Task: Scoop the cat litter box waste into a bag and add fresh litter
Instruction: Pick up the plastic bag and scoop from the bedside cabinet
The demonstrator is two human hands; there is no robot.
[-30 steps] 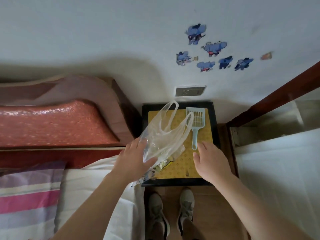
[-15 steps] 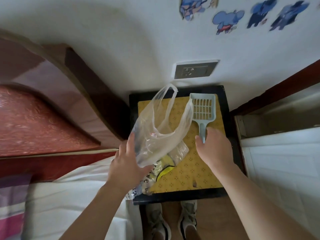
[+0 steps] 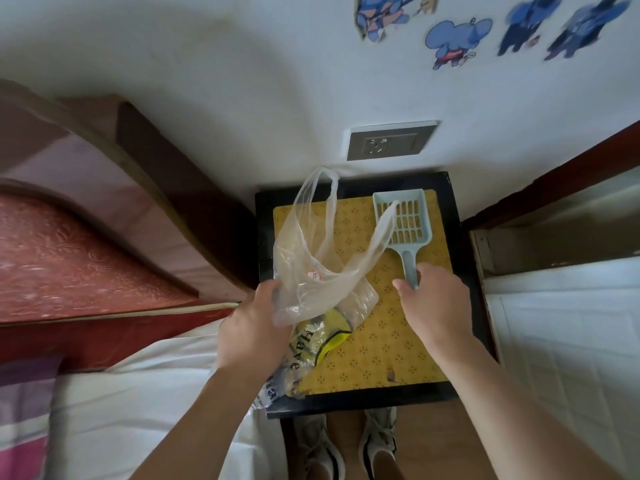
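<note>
- Ahead of you, a white wall (image 3: 242,81) carries blue cartoon stickers (image 3: 457,39) at the upper right.
- Below the stickers you have a grey wall socket (image 3: 389,142).
- Under the socket stands a black side table (image 3: 360,403), topped with a yellow patterned mat (image 3: 381,358).
- To your left sits a red padded headboard (image 3: 69,258), touching the table's side.
- Nearer you on the left lie a white sheet (image 3: 138,393) and a pink-striped cloth (image 3: 20,427).
- Your pale shoes (image 3: 315,448) stand on a wooden floor (image 3: 426,441), just beside the table's near edge.
- On your right, a dark wooden rail (image 3: 554,168) runs above a white panel (image 3: 571,341).

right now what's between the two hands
Head view: the clear plastic bag held by the left hand, a printed yellow packet under it, then bare yellow mat up to the right hand gripping the scoop.
</note>
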